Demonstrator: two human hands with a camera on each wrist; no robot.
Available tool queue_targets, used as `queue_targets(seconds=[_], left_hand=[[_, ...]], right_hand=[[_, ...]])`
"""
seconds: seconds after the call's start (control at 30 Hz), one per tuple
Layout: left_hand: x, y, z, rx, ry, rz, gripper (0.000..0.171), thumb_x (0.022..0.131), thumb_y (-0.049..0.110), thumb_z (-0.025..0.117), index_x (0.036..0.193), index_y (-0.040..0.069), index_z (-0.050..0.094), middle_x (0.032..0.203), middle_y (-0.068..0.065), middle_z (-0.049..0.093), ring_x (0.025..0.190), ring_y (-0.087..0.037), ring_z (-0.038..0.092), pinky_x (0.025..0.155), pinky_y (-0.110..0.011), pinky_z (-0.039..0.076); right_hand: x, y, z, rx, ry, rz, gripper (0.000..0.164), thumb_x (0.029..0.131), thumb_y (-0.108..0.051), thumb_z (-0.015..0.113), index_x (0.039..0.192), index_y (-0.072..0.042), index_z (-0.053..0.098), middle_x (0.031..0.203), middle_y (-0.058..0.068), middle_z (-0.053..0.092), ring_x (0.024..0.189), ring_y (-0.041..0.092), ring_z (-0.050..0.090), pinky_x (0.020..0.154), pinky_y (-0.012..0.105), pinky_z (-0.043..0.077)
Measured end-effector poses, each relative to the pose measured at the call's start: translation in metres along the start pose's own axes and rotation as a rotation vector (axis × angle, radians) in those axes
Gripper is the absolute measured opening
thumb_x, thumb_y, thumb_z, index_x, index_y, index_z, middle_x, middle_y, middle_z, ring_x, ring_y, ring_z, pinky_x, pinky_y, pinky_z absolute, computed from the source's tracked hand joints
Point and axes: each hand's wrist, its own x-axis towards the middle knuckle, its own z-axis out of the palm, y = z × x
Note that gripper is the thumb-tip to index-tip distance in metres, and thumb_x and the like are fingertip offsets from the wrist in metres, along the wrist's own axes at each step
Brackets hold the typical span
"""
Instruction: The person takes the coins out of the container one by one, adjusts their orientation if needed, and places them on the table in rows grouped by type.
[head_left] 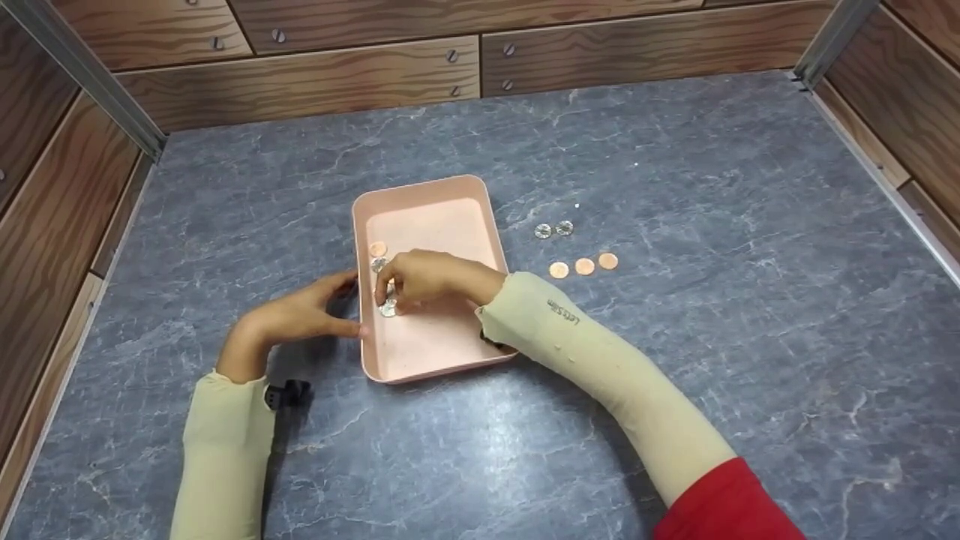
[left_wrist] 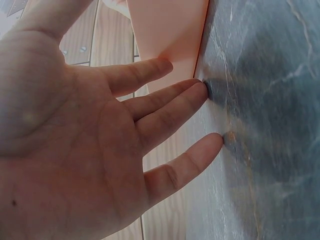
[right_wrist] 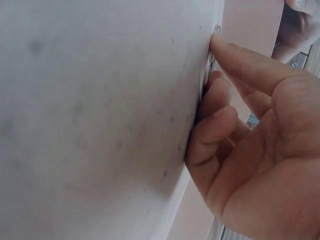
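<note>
A shallow pink tray [head_left: 427, 373] sits on the table. My left hand [head_left: 304, 311] steadies its left side with thumb and fingers spread; in the left wrist view the fingertips [left_wrist: 162, 66] meet the tray wall. Reaching into the tray, my right hand [head_left: 431, 277] has its fingers curled and pinches a silver coin [head_left: 388, 308] close to the floor. The right wrist view shows the thumb at the coin's edge [right_wrist: 217, 30]. Beyond, along the left wall, lie a copper coin [head_left: 378, 249] and a silver coin [head_left: 379, 264]; others are partly hidden under the fingers.
Right of the tray, two silver coins [head_left: 553, 229] lie side by side on the marbled table [head_left: 480, 465]. Nearer, three copper coins [head_left: 584, 266] form a row. Wood-patterned panels [head_left: 360, 82] border the table at the back and sides.
</note>
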Motion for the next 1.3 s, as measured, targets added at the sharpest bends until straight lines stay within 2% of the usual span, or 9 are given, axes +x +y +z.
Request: queue_targets(seconds=[0.13, 0.37, 0.73, 1.03, 1.3], left_hand=[[-0.0007, 0.0003, 0.0001, 0.005, 0.003, -0.012, 0.095, 0.082, 0.030, 0.077, 0.150, -0.005, 0.022, 0.156, -0.027, 0.024, 0.146, -0.042, 0.019, 0.119, -0.055, 0.016], [-0.0017, 0.0008, -0.0005, 0.028, 0.010, -0.046, 0.095, 0.082, 0.032, 0.077, 0.150, -0.004, 0.022, 0.156, -0.027, 0.024, 0.145, -0.042, 0.020, 0.119, -0.055, 0.017], [-0.0006, -0.0004, -0.0001, 0.028, 0.011, -0.021, 0.093, 0.082, 0.029, 0.077, 0.150, -0.004, 0.023, 0.156, -0.026, 0.025, 0.146, -0.041, 0.020, 0.119, -0.055, 0.016], [0.0012, -0.0023, 0.0001, 0.017, 0.010, -0.036, 0.096, 0.080, 0.031, 0.079, 0.151, -0.002, 0.023, 0.155, -0.026, 0.025, 0.145, -0.041, 0.021, 0.119, -0.055, 0.016], [-0.0006, -0.0011, -0.0003, 0.041, 0.017, -0.045, 0.096, 0.081, 0.033, 0.078, 0.151, -0.001, 0.023, 0.156, -0.026, 0.024, 0.146, -0.041, 0.019, 0.119, -0.055, 0.016]], right_hand=[[-0.0012, -0.0003, 0.0005, 0.012, 0.001, 0.001, 0.026, 0.079, -0.001, 0.071, 0.102, -0.012, 0.072, 0.078, -0.005, 0.058, 0.068, 0.008, 0.050, 0.062, 0.018, 0.039], [-0.0040, -0.0006, -0.0006, 0.019, 0.022, -0.014, 0.026, 0.077, 0.002, 0.070, 0.100, -0.012, 0.070, 0.088, 0.002, 0.065, 0.077, 0.011, 0.054, 0.067, 0.019, 0.041], [-0.0038, 0.0000, -0.0012, -0.019, 0.029, -0.046, 0.029, 0.076, 0.006, 0.064, 0.100, -0.011, 0.067, 0.093, 0.007, 0.069, 0.080, 0.011, 0.056, 0.066, 0.018, 0.041], [-0.0036, 0.0009, -0.0022, -0.013, 0.019, -0.022, 0.032, 0.075, 0.006, 0.062, 0.101, -0.012, 0.067, 0.082, -0.002, 0.058, 0.073, 0.011, 0.052, 0.061, 0.020, 0.041], [-0.0052, -0.0006, -0.0031, 0.032, 0.008, -0.020, 0.030, 0.075, 0.005, 0.065, 0.101, -0.011, 0.068, 0.079, 0.002, 0.062, 0.057, 0.007, 0.053, 0.054, 0.019, 0.043]])
